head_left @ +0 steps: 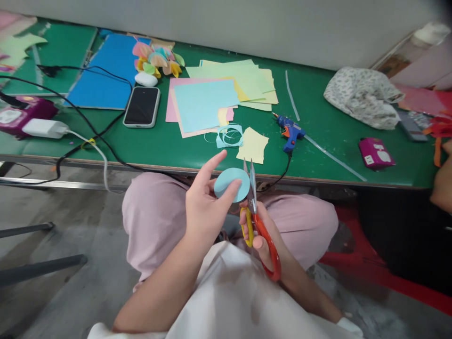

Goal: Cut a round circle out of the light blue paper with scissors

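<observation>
My left hand [208,202] holds a round light-blue paper disc [226,182] between thumb and fingers, with the index finger stretched out above it. In my right hand [263,230] is a pair of scissors [267,245] with one red and one yellow handle. Its blades point up, slightly parted, beside the disc's right edge. On the green table edge in front lie thin light-blue paper offcuts [230,136] and a pale yellow paper piece [253,145].
Stacked coloured sheets [205,103], a phone [141,107], paper flowers [157,59] and a blue glue gun [290,132] lie on the green table [318,150]. Black cables [81,113] cross the left side. Another person's hand [443,183] shows at the right edge.
</observation>
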Available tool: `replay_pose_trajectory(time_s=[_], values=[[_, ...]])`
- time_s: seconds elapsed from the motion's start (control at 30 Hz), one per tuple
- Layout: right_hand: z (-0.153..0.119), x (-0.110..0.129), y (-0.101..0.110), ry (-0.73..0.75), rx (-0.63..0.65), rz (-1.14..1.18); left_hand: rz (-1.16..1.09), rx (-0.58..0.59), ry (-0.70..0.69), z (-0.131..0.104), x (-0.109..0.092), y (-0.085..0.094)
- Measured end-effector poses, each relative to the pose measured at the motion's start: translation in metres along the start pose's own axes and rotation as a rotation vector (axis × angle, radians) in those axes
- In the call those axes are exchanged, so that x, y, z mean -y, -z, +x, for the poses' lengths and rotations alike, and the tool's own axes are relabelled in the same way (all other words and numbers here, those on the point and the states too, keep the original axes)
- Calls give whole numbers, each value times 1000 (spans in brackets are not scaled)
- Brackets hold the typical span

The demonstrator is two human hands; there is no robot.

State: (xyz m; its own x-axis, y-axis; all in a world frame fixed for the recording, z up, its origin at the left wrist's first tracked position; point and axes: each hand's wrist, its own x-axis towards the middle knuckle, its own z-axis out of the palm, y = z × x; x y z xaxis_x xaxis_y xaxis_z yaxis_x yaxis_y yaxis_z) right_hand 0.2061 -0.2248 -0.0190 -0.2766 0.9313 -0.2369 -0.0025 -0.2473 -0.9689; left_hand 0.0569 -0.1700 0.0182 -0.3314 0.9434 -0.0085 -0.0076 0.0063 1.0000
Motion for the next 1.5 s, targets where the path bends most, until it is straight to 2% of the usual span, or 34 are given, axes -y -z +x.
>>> replay_pose_trajectory(time_s=[0.37, 1.5], values=[[1, 0, 2, 3, 10, -2, 32, -21, -46, 2, 4, -1], [1, 1, 2, 15, 36, -4, 66, -13, -3, 2, -3, -1]])
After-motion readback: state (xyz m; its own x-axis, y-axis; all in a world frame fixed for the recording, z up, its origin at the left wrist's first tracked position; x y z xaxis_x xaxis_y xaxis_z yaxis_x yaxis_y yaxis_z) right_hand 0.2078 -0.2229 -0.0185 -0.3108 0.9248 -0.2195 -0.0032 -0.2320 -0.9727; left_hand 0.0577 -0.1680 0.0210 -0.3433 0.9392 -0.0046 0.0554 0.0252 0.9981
